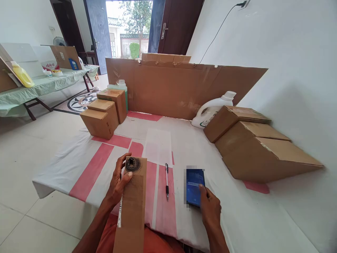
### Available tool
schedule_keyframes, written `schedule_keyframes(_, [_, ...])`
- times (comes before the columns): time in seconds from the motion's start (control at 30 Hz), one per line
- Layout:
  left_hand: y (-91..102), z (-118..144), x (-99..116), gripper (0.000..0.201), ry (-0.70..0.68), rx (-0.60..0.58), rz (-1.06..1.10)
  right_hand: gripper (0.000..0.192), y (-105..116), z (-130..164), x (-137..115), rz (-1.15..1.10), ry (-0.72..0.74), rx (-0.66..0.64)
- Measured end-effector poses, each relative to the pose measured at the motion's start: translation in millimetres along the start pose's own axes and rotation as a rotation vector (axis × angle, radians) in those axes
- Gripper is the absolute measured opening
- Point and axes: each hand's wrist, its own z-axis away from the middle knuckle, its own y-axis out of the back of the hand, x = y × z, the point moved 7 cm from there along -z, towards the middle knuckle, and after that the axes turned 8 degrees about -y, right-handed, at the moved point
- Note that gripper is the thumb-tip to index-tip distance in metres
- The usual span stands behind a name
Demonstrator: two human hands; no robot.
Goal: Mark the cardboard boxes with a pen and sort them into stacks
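My left hand [119, 181] is closed around the upper left edge of a long cardboard strip [134, 203]. Near its top the strip has a small hole ringed with black scribble, and my thumb lies just below that. On the right, my right hand [211, 206] grips a smartphone [194, 186] by its lower right side, thumb on the edge of its blue screen. The screen text is too small to read. Between the two hands a black-and-clear pen [166, 182] lies on the tablecloth. Behind the pen is a white sheet of paper [158, 146].
Cardboard boxes [101, 123] stand at the left back, with a green jug [123, 89] behind. More boxes [252, 151] lean at the right, by a white jug [210, 110]. A tall cardboard panel [168, 88] closes the far edge of the cloth-covered table [213, 151].
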Motion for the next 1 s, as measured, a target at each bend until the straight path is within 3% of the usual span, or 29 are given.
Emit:
schedule_keyframes(0.13, [2.7, -5, -6, 0.066, 0.010, -0.008, 0.022, 0.046, 2, -5, 12, 0.106, -0.006, 0.018])
schedule_keyframes(0.4, [9.9, -15, -32, 0.069, 0.051, 0.039, 0.037, 0.060, -8, 0, 14, 0.271, 0.113, 0.023])
schedule_keyframes(0.5, [15.6, -11, -42, 0.071, 0.061, 0.067, 0.012, 0.066, -7, 12, 12, 0.320, 0.148, 0.086])
schedule_keyframes(0.57, [19.8, -1, -50, 0.075, 0.087, 0.100, 0.030, 0.067, -9, 33, 5, 0.297, 0.267, 0.121])
schedule_keyframes(0.63, [22.9, 16, -58, 0.078, 0.137, 0.152, 0.072, 0.057, -26, 64, -5, 0.193, 0.454, -0.011])
schedule_keyframes(0.7, [24.6, 39, -65, 0.079, 0.184, 0.206, 0.070, 0.058, -57, 105, -15, 0.088, 0.613, -0.322])
schedule_keyframes(0.77, [25.2, 59, -65, 0.075, 0.188, 0.219, -0.011, 0.086, -90, 143, -25, 0.071, 0.702, -0.619])
schedule_keyframes(0.83, [26.0, 72, -60, 0.071, 0.192, 0.194, -0.069, 0.103, -110, 166, -39, 0.080, 0.749, -0.785])
schedule_keyframes(0.9, [28.1, 77, -51, 0.069, 0.242, 0.136, -0.058, 0.104, -113, 175, -57, 0.042, 0.776, -0.849])
schedule_keyframes(1.0, [36.5, 73, -23, 0.074, 0.288, 0.069, 0.006, 0.105, -86, 173, -90, -0.117, 0.810, -0.855])
